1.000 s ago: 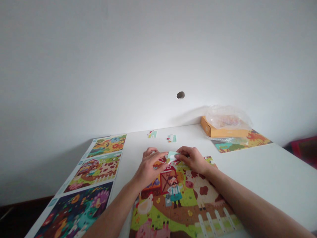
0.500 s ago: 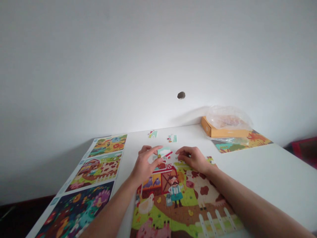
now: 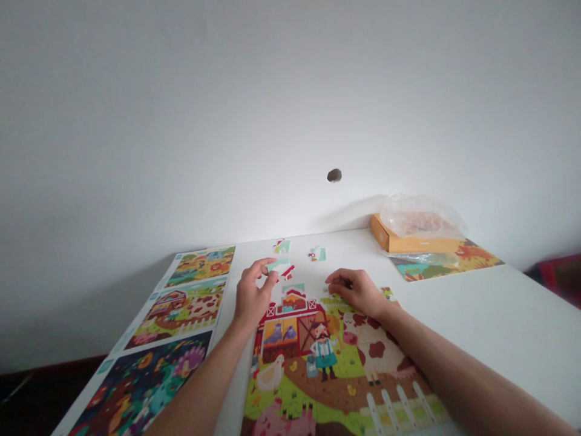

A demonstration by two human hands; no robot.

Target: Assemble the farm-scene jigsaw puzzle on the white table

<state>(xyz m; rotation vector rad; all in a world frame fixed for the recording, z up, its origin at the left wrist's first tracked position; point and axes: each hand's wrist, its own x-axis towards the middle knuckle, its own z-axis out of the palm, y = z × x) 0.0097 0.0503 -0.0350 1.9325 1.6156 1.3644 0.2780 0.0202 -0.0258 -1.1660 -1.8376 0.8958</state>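
Between thumb and fingers my left hand point(image 3: 255, 290) pinches a light blue, white and red puzzle piece point(image 3: 280, 268), raised above the table. Below it lies a partly assembled farm puzzle point(image 3: 336, 375) with a barn, a farmer, a cow and a pig. My right hand point(image 3: 354, 289) rests at the puzzle's upper edge, fingers curled; a small light bit shows by its fingertips, too small to make out. Two loose pieces lie farther back, one green and red point(image 3: 283, 246), one light blue and white point(image 3: 318, 254).
A sheet with three pictures point(image 3: 181, 315) lies along the table's left side. At the back right, an orange box point(image 3: 422, 244) carries a clear plastic bag point(image 3: 422, 215), beside a colourful board point(image 3: 476, 260). A white wall with a hole point(image 3: 334, 175) stands behind.
My left hand has moved left with its piece, which is now tilted, uncovering the barn's roof. My right hand has hardly moved.
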